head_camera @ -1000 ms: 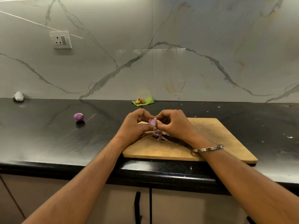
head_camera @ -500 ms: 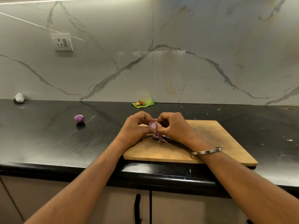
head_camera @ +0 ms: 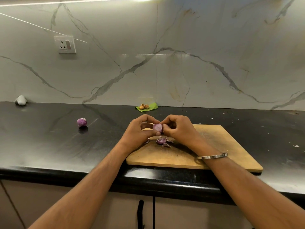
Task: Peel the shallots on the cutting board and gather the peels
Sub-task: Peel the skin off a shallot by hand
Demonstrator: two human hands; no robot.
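Hands pinch small round purple shallot above wooden cutting board: left hand cradles, right hand picks skin. Likely light, slippery, papery; grip at ends. Purple peels lie beneath.

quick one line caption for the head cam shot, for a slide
Both hands, left hand and right hand, hold a shallot above loose peels on the cutting board.
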